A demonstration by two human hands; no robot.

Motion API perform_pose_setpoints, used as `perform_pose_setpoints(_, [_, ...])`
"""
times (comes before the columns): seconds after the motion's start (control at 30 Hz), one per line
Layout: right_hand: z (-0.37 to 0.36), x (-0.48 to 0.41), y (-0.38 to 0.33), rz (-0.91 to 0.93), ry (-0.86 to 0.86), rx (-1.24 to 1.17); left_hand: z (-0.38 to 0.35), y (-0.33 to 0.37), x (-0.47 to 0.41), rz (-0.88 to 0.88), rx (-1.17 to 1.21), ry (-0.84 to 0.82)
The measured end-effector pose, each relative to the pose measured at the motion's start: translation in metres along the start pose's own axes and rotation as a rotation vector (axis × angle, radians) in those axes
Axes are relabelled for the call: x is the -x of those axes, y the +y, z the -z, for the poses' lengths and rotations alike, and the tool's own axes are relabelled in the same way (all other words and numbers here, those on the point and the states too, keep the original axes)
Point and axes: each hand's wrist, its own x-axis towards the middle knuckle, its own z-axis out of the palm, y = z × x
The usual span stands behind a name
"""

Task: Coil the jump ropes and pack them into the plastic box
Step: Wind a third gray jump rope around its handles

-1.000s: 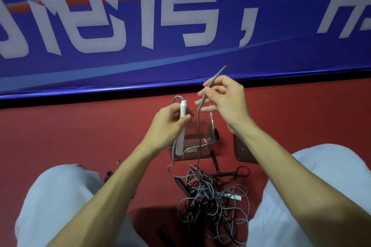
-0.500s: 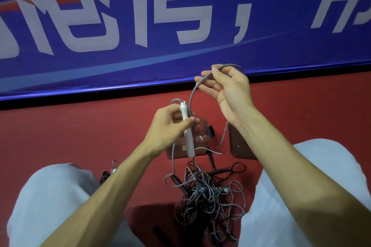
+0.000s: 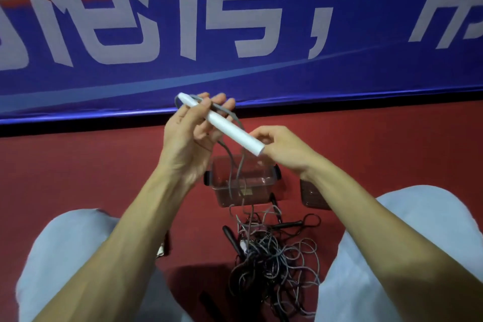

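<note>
Head camera showed my left hand [image 3: 192,129] curled round the upper end of the white handle [image 3: 226,127] and a loop of its grey cord [image 3: 229,175], while my right hand [image 3: 283,150] pinched the handle's lower end. The cord hung limp over the plastic box [image 3: 258,197] to the tangled pile [image 3: 271,261] on the floor. I judged it light and floppy, best gripped by the stiff handle.

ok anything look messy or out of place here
Yes: the ropes lie in one tangled grey-and-black heap on the floor, on the near side of the box, not coiled. A grey strand trails up from it to the handle.
</note>
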Motion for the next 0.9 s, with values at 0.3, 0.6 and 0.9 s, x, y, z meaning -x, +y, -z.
perform_pose_setpoints(0.3, [-0.03, -0.011, 0.022, 0.131, -0.292, 0.42, 0.006, 0.013, -0.001, -0.015, 0.091, 0.059])
perform_pose_setpoints(0.6, [-0.041, -0.007, 0.026, 0.13, -0.461, 0.217, 0.007, 0.008, -0.002, -0.018, 0.068, 0.077])
perform_pose_setpoints(0.9, [-0.016, -0.012, 0.017, 0.051, -0.031, -0.039, 0.023, -0.005, -0.008, 0.107, -0.512, 0.117])
